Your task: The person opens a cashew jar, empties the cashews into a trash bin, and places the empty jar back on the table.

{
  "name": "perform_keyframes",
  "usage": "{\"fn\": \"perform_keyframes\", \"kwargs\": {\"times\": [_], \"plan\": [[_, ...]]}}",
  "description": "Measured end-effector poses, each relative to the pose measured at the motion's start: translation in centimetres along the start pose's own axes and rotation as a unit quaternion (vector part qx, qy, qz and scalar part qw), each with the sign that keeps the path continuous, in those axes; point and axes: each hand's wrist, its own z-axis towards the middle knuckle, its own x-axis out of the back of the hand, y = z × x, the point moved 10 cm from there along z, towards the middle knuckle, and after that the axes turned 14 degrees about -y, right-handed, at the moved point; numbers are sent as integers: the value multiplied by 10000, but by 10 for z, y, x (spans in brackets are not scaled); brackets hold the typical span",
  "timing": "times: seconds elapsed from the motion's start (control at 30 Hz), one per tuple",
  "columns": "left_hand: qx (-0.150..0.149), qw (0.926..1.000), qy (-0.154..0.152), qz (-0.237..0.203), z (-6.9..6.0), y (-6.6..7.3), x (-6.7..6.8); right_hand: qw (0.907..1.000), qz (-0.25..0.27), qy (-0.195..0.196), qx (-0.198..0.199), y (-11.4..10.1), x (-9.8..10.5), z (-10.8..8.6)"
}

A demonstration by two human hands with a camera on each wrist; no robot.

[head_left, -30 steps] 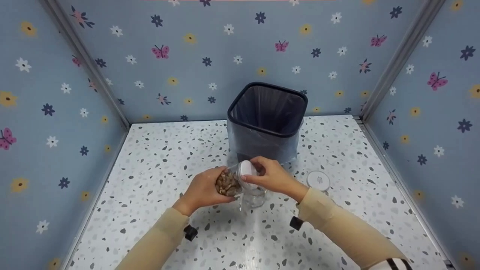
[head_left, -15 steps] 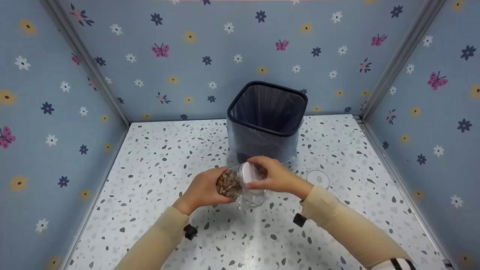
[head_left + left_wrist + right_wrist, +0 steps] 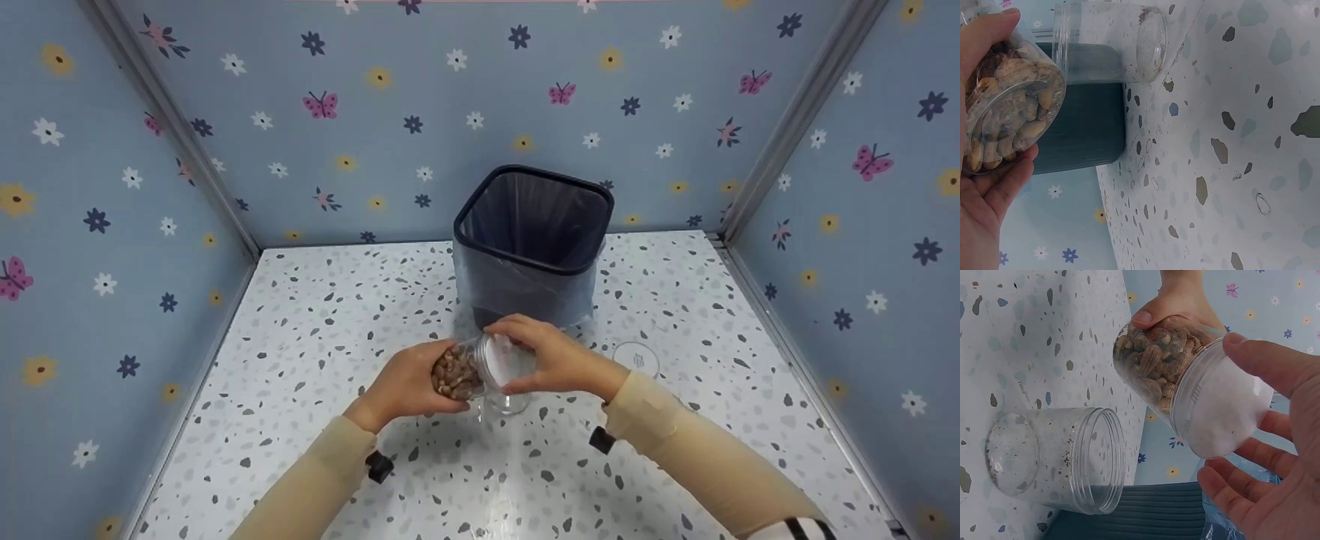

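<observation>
So my left hand (image 3: pixel 412 379) is clamped around the jar of nuts (image 3: pixel 1154 368), tipped on its side above the speckled table (image 3: pixel 480 487) — my right hand (image 3: pixel 555 360) has thumb and fingers curled around its pale lid (image 3: pixel 1227 405). An open clear jar (image 3: pixel 1053 455) stands upright just below — loose disc (image 3: pixel 636 360) to the right, lined bin (image 3: pixel 525 292) behind.

I see a glossy clear-plastic nut jar (image 3: pixel 1171 379), a clear-plastic open jar (image 3: pixel 1053 458), a ribbed plastic wastebasket (image 3: pixel 1145 514), a smooth, shiny table (image 3: pixel 517 487).
</observation>
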Motion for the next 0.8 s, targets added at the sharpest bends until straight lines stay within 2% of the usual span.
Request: {"fn": "perform_keyframes", "kwargs": {"times": [0.2,0.53,0.7,0.8], "plan": [[14,10000,-5,35,-1,-1,0,9996,-283,-85,-50,-1,-2,0],[51,9999,104,47,-1,-2,2,9999,-145,-22,-49,-2,0,2],[139,9997,209,42,-1,-4,4,9990,311,205,-235,6,3,3],[163,9993,333,106,-1,-5,6,9956,682,411,-485,12,5,3]]}}
